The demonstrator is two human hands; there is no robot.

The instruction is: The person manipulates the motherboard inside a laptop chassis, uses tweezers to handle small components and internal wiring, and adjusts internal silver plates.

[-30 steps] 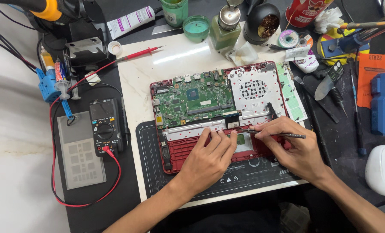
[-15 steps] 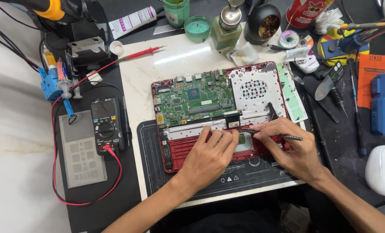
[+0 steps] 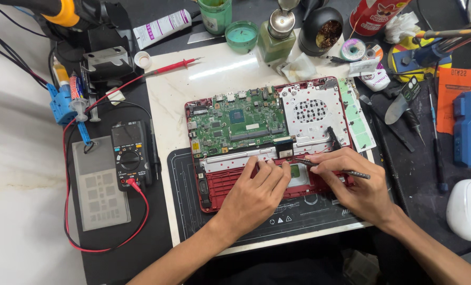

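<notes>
An opened red laptop lies on a black work mat on the tabletop, its green circuit board exposed. The left hand rests flat on the laptop's lower half, fingers loose and grasping nothing. The right hand pinches slim tweezers, tip just below the board, beside the left fingertips. A multimeter sits well to the left

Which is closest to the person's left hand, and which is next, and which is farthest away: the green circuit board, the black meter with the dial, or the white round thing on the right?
From the left hand, in the head view:
1. Green circuit board, just above the hand, inside the red laptop shell.
2. Black meter, off to the left on the dark mat.
3. White round thing, far right edge, beyond the right hand.
</notes>
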